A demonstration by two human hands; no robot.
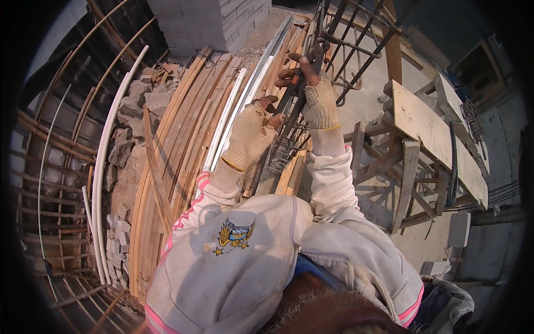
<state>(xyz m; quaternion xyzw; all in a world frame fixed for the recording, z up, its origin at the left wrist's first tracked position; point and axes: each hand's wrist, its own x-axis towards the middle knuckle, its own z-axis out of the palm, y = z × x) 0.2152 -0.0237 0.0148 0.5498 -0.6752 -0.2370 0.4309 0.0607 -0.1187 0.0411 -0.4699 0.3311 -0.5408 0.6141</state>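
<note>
A cage of steel reinforcing bars (pixel 360 47), tied with bent stirrups, runs from the far centre toward my body. My left hand (pixel 253 132), in a worn cream knit glove with bare fingertips, is at the cage's left side. Its fingers curl together, and whatever lies between them is too small to make out. Further forward, my right hand (pixel 317 97) wears a matching glove. Its fingers bend round a dark metal tool (pixel 319 51), which looks like pincers, over the bars. The index finger sticks out to the left.
Long timber planks (pixel 186 128) and white pipes (pixel 225 119) lie left of the cage, beside broken rubble (pixel 130 108). Grey blocks (pixel 194 25) are stacked at the back. A wooden trestle with a board top (pixel 425 125) stands at the right.
</note>
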